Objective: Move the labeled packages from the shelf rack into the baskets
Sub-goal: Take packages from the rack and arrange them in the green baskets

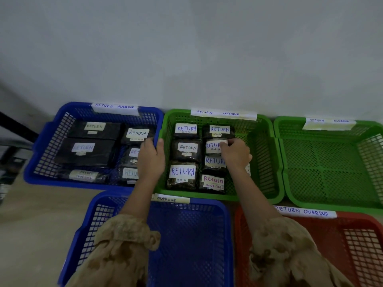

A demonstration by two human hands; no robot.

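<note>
Five baskets in the one head view: blue upper left [41, 141], green at centre [267, 158], green at right [331, 183], blue lower centre [196, 235], red lower right [310, 245]. Each carries a paper strip on its rim reading RETURN OVERDUE, part hidden on the lower blue one.

Left hand [151, 158] rests on the wall where upper blue and centre green meet, fingers curled over the rim, thumb on the green side; it holds no package. Right hand [235, 154] is inside the centre green basket, fingertips pinched narrow on the white label of a dark package [213, 147], second down in the right column. Whether it grips the bag itself or just the label, can't tell.

Step looks like seating that package. Best done by pressing it flat in its slot, label up, in line with its neighbours, left hand steadying the basket.

Counts: centre green holds seven packages visible, three left column, four right. Upper blue holds roughly six, some behind the left wrist. Other three baskets show none. Shelf rack not in view.
</note>
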